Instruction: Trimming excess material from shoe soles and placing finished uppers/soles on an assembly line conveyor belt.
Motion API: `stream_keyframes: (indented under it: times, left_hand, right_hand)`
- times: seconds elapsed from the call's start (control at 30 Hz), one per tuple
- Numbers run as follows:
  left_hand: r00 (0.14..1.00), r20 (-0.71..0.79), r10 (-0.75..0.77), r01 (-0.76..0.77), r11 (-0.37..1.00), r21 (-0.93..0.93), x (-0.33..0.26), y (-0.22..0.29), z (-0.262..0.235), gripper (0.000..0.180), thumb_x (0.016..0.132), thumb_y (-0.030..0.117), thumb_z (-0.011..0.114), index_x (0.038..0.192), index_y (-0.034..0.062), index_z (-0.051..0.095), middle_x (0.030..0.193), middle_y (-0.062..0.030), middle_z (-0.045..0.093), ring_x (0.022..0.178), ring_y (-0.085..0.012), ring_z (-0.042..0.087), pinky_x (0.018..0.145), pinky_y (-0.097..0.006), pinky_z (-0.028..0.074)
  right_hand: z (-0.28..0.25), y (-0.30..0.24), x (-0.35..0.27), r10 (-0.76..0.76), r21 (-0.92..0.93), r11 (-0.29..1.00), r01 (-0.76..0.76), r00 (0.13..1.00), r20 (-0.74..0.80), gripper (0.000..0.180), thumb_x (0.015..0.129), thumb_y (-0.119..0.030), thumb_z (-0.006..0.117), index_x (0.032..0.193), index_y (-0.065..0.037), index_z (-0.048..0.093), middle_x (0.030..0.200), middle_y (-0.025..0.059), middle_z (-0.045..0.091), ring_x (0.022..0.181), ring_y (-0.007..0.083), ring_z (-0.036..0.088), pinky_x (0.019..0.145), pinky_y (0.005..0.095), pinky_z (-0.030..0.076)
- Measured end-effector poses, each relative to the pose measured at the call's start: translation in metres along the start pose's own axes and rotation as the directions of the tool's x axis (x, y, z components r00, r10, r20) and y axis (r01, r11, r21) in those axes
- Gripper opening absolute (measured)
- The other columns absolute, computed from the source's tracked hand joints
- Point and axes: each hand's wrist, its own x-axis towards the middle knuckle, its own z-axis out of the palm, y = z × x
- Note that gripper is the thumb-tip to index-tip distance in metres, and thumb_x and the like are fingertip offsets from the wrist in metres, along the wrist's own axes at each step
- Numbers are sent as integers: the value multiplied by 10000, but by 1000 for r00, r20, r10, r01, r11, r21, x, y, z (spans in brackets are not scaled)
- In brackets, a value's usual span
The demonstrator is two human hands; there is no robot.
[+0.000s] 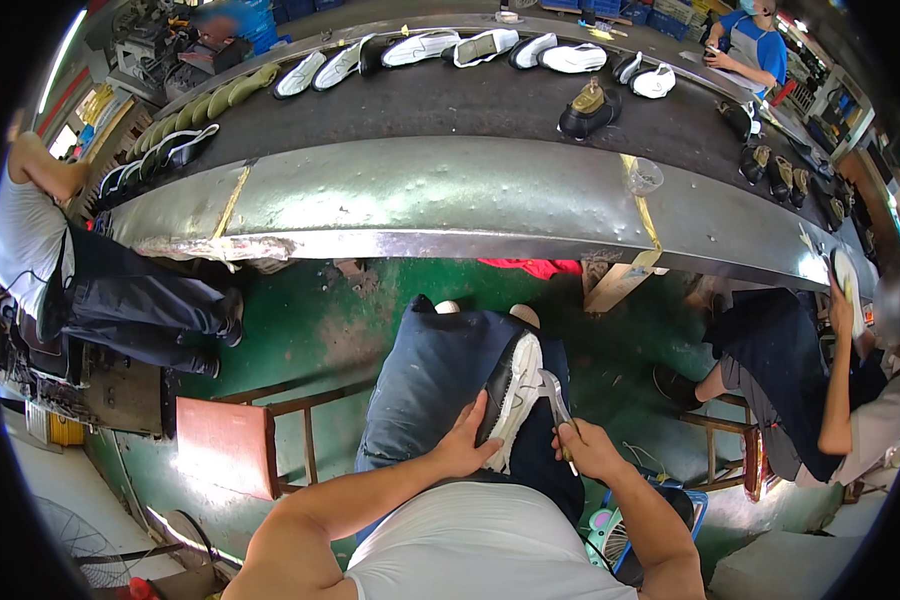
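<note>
A shoe point(517, 395) lies on its side across my thighs, its thick white sole turned up to the right and its dark upper to the left. My left hand point(464, 440) is closed on the heel half of it, thumb and fingers along the dark upper. In my right hand point(591, 448) is a slim metal hand tool point(558, 400), its handle inside my fist. The tool's curved head rests against or just beside the right edge of the sole; whether they touch I cannot tell. Fingers hide the lower end of its handle. Dark blue cloth point(415, 375) covers my legs.
Beyond my knees runs a metal-edged conveyor bench point(390, 195) carrying several white-soled shoes point(420, 48) and a dark shoe point(590, 110). A red-topped stool point(225, 445) stands left. Seated workers flank me; another person point(755, 45) is across the bench. A small fan point(610, 535) sits low right.
</note>
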Motion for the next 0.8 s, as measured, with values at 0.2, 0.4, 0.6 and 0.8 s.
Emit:
stream_keyframes:
  times: [0.2, 0.4, 0.6, 0.8]
  left_hand:
    - [978, -126, 165, -164, 986, 20, 16, -14, -3, 1019, 888, 217, 699, 1589, 55, -23, 1571, -278, 249, 1450, -386, 311, 1174, -372, 299]
    - [996, 45, 77, -76, 997, -33, 15, -6, -18, 1060, 868, 262, 731, 1583, 23, -13, 1588, -276, 239, 1486, -355, 262, 1195, -346, 258]
    - [997, 78, -7, 51, 818, -573, -5, -9, -31, 889, 921, 178, 693, 1568, -40, 124, 1615, -205, 247, 1492, -242, 244, 1208, -324, 181]
    - [999, 3, -32, 32, 962, -271, 12, 1, -23, 914, 922, 222, 685, 1584, 7, 93, 1580, -225, 325, 1463, -251, 328, 1186, -309, 258]
  right_hand:
    - [1, -54, -6, -351, -50, 936, 348, 933, -78, 412, 1048, -351, 442, 998, 22, 611, 798, 161, 680, 739, 304, 680, 714, 407, 538]
    - [13, -36, 7, -80, -576, 795, 189, 974, 210, 460, 1013, -427, 472, 966, 10, 611, 915, 267, 671, 868, 470, 636, 774, 525, 500]
    - [-12, -28, -14, -72, -264, 959, 99, 991, 111, 359, 1028, -350, 469, 975, -27, 618, 783, 157, 669, 767, 345, 675, 723, 423, 525]
    - [-7, -83, -1, -401, -54, 916, 397, 911, -95, 362, 1030, -332, 471, 981, 11, 579, 791, 195, 651, 788, 399, 654, 735, 453, 516]
